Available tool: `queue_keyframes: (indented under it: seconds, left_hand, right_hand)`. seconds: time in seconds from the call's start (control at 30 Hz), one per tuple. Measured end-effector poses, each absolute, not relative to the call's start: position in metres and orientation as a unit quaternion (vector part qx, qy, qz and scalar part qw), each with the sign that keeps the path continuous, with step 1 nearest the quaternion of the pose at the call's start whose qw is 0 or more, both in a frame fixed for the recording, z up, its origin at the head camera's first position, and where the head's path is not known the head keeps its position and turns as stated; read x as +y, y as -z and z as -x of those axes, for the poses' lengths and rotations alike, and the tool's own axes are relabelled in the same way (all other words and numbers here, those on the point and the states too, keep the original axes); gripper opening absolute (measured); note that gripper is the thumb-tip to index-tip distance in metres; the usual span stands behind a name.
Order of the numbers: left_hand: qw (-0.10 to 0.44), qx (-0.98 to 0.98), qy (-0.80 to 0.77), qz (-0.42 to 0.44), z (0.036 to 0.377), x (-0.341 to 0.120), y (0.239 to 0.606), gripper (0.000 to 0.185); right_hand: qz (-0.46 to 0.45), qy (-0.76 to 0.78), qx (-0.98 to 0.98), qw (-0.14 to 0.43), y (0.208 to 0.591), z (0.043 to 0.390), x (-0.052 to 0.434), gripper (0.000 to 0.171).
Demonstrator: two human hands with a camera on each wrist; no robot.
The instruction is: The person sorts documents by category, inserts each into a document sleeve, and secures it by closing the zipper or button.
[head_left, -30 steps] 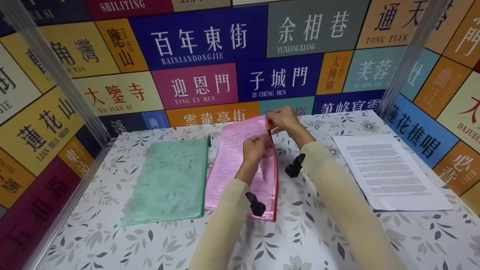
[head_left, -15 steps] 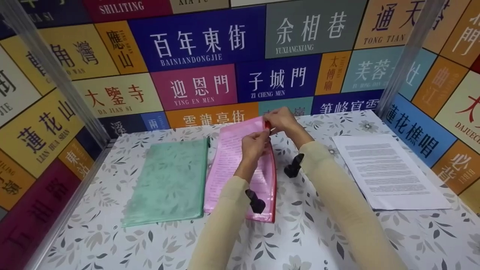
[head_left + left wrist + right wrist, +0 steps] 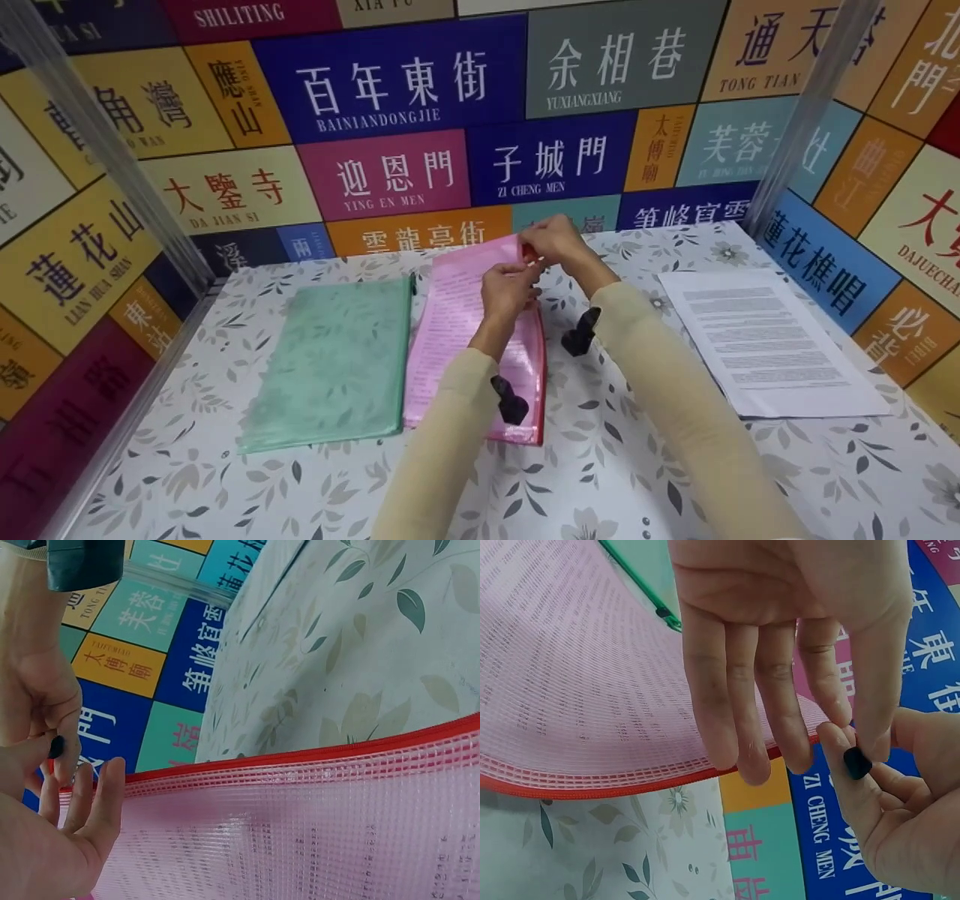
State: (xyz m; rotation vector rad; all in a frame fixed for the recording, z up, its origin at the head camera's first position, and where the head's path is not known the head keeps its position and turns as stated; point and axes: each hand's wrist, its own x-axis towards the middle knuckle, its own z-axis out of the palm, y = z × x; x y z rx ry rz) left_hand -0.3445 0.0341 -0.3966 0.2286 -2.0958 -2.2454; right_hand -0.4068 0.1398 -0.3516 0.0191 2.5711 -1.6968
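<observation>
A pink mesh zipper pouch (image 3: 457, 322) with printed paper inside lies on the table, its far end raised and its red zipper (image 3: 300, 757) along the right side. At the far end of that zipper, my left hand (image 3: 510, 292) pinches a small black zipper pull (image 3: 857, 763) between thumb and finger. My right hand (image 3: 559, 240) pinches the pouch's far right corner, its fingertips right beside the left ones. In the right wrist view, the other fingers of the right hand (image 3: 780, 637) reach down over the pouch edge. Fingers partly hide the corner.
A green zipper pouch (image 3: 330, 360) lies left of the pink one. To the right is a stack of printed paper sheets (image 3: 765, 337). Behind the floral-covered table (image 3: 600, 465) rises a wall (image 3: 390, 82) of coloured sign panels, with clear posts at the corners.
My left fingertips have come slightly closer to the right hand along the zipper. The black pull, visible between the hands earlier in the head view, is now covered by fingers there.
</observation>
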Motion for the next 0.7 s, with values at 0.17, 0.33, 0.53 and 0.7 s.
queue_keyframes:
  seconds: [0.17,0.33,0.53,0.7]
  left_hand:
    - [0.043,-0.676,0.730,-0.091,0.3451,0.0370,0.3969,0.021]
    - [0.036,-0.667,0.739,-0.086,0.3460,0.0405,0.3951,0.016]
    - [0.010,-0.647,0.757,-0.092,0.3467,0.0396,0.3957,0.015]
    - [-0.012,-0.599,0.793,-0.105,0.3501,0.0343,0.4008,0.022]
  right_hand:
    - [-0.008,0.539,0.842,0.027,0.3505,0.4049,0.1370,0.020]
    - [-0.010,0.520,0.854,0.020,0.3507,0.4051,0.1366,0.021]
    - [-0.014,0.526,0.850,0.026,0.3500,0.4054,0.1368,0.023]
    - [-0.017,0.531,0.846,0.036,0.3496,0.4061,0.1357,0.023]
